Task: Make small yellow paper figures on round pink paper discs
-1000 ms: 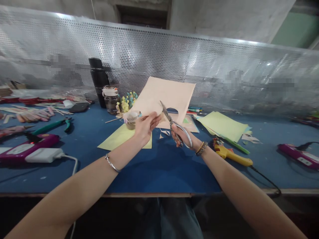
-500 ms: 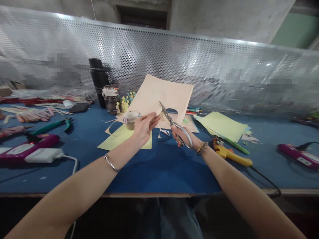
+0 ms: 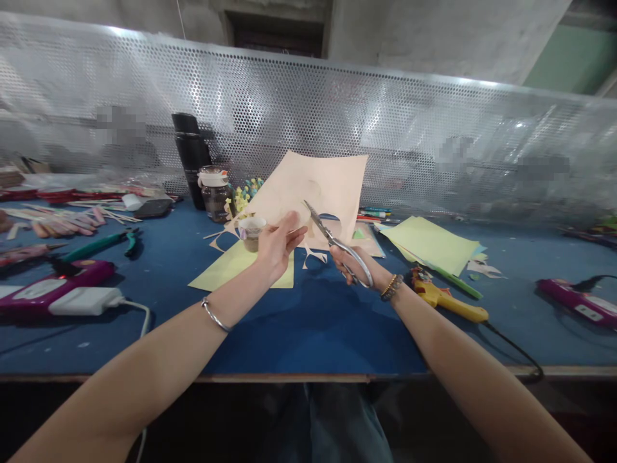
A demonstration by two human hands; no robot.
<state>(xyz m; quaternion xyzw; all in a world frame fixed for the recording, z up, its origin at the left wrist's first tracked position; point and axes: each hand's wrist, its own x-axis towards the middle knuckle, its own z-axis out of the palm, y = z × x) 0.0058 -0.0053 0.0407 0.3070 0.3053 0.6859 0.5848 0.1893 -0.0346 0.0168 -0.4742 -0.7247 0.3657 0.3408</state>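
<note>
Head view: left hand [image 3: 280, 245] pinches a peach paper sheet [image 3: 313, 190] at frame centre, held up off the blue surface [image 3: 313, 334]; right hand [image 3: 349, 267] closed in the steel scissors [image 3: 332, 241] loops, blades at the sheet's edge.

The person's slender bare left forearm [image 3: 159, 347] is reaching in from the lower left, crossing the bench's [image 3: 313, 378] near edge and angling up toward the middle. The raised bare left hand [image 3: 278, 245] is pinching, with its fingers curving to the right. The slender bare right forearm [image 3: 463, 363] is slanting in from the lower right, while the bare right hand [image 3: 351, 269] is curling closed, its wrist turning inward.
</note>
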